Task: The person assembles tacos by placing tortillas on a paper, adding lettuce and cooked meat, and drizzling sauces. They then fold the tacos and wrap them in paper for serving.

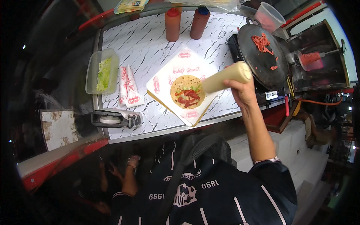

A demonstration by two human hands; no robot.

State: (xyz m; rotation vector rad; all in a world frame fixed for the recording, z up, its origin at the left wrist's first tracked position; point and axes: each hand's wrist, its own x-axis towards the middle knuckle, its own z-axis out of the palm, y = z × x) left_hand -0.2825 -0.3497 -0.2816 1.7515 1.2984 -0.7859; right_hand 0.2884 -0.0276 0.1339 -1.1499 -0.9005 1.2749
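- You have a round, tan flatbread with brown spots (183,81) lying flat and open on a stack of square white paper sheets with red print (165,73).
- On the flatbread sit dark red strips of filling (189,98) with some pale green shreds among them.
- Your right hand (241,89) is closed around a cream-coloured plastic squeeze bottle (227,77), to the right of the flatbread.
- The bottle is tilted, its narrow end directed at the flatbread's right edge; contact cannot be confirmed.
- Your left hand (133,161) hangs below the counter edge, nearer you than the flatbread; whether its fingers are open or closed, I cannot tell.
- Left of the flatbread: two white paper packets with red print (131,92), side by side; beyond them, a clear plastic tub (90,75) of shredded green leaves (104,75).
- Lower left of the flatbread: a black tape dispenser with a white roll (117,119).
- Beyond the flatbread: an orange-red squeeze bottle (173,27) and a dark red one with a dark blue cap (199,25), both upright.
- Right of the flatbread, past your hand: a round black griddle (260,65) bearing red strips.
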